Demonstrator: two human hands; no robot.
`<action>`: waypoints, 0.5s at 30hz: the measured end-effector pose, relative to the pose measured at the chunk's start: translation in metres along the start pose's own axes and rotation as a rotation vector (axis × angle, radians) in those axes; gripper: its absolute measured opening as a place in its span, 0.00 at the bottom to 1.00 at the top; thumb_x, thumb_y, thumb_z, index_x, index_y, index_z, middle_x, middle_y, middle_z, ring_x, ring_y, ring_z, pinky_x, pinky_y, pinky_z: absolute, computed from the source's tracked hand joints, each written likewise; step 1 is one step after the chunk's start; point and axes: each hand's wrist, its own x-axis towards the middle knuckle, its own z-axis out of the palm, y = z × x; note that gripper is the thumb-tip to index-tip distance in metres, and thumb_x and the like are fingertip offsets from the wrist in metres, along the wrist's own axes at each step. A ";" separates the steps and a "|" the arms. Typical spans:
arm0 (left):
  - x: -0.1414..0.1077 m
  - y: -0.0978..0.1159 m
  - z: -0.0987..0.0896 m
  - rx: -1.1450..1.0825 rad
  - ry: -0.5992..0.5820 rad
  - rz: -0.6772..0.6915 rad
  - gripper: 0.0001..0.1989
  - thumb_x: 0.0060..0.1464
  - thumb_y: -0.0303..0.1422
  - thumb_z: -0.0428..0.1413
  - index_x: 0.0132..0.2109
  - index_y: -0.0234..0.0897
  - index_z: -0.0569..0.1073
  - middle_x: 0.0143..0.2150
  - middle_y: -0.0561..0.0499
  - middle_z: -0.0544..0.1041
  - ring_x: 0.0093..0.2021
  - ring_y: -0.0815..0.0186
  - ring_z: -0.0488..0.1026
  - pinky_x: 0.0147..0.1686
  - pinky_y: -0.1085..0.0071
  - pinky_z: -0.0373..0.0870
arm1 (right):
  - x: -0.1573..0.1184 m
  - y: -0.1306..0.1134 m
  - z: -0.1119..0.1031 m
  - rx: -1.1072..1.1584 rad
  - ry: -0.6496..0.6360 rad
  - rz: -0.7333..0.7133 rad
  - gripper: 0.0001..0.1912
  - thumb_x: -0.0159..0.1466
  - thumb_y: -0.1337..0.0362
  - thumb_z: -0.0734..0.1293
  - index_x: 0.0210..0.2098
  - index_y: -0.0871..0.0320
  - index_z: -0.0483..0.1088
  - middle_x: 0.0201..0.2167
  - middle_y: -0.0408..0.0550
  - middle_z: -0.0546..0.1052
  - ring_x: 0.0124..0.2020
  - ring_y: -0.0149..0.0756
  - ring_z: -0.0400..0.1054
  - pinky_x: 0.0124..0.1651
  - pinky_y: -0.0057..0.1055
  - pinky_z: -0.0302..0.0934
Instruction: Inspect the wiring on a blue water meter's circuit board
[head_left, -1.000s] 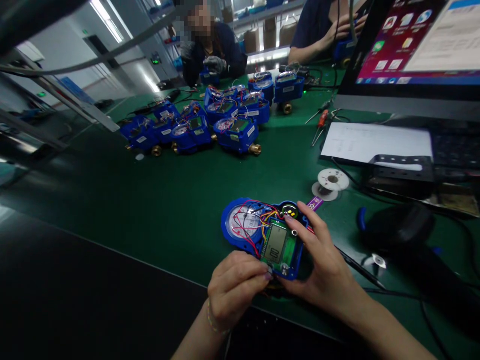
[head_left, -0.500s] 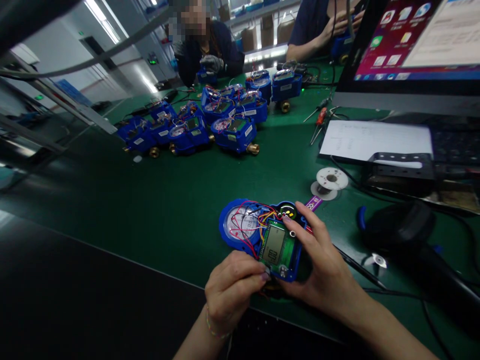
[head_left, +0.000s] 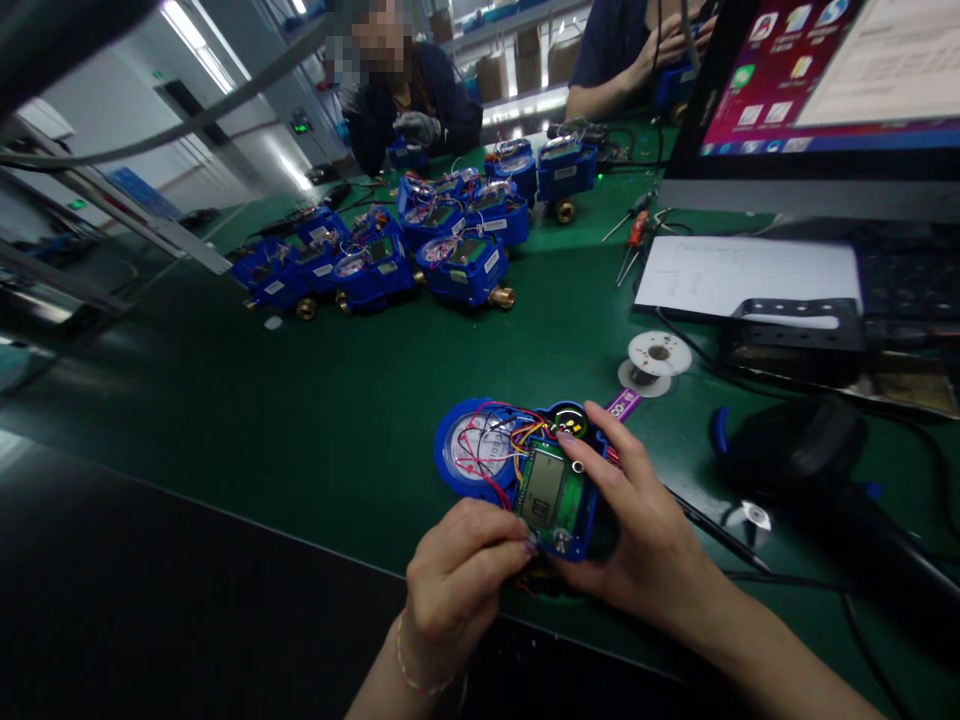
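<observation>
Little has shifted since a second ago: both hands stay on the open blue water meter [head_left: 525,475], and the view has only drifted slightly. On the green worktop [head_left: 300,400], the left hand [head_left: 457,580] is curled with its fingertips pinched at the meter's near edge, just beside the green circuit board with its lit LCD [head_left: 544,490]. The right hand [head_left: 645,540] cups the meter from the right, fingers spread narrowly, index finger laid across the top of the board near the yellow-marked round part. Red, yellow and blue wires [head_left: 502,445] loop from the board over the white dial [head_left: 476,450], which lies just beyond the left hand. A purple tag [head_left: 625,403] pokes out past the right hand's fingertips, and a solder spool [head_left: 652,360] sits farther off. To the right of the right hand rests a black handheld scanner [head_left: 795,450]; beyond it are a sheet of paper [head_left: 742,275] and a computer monitor [head_left: 817,90]. Well beyond both hands, a cluster of blue meters [head_left: 420,250] stands on the worktop, with other people's hands [head_left: 416,125] at work behind them.
</observation>
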 end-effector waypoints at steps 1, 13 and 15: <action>0.001 0.001 0.000 0.006 -0.004 -0.004 0.08 0.51 0.15 0.50 0.38 0.24 0.70 0.38 0.45 0.70 0.40 0.69 0.66 0.36 0.72 0.66 | 0.000 0.000 0.000 0.000 -0.001 0.003 0.37 0.52 0.64 0.67 0.59 0.58 0.52 0.61 0.59 0.45 0.60 0.49 0.49 0.54 0.49 0.59; 0.009 0.004 0.002 0.073 0.012 0.035 0.07 0.50 0.14 0.50 0.36 0.23 0.70 0.37 0.43 0.69 0.39 0.68 0.66 0.34 0.71 0.67 | 0.001 0.000 0.001 -0.018 -0.005 0.026 0.41 0.48 0.65 0.69 0.59 0.58 0.51 0.61 0.57 0.46 0.60 0.48 0.47 0.56 0.47 0.58; 0.010 0.004 0.002 0.072 0.013 0.046 0.07 0.50 0.15 0.49 0.36 0.23 0.70 0.37 0.43 0.69 0.39 0.68 0.66 0.34 0.71 0.67 | 0.002 -0.001 0.000 -0.025 -0.003 0.024 0.41 0.48 0.64 0.69 0.59 0.58 0.51 0.61 0.57 0.46 0.61 0.47 0.47 0.56 0.47 0.58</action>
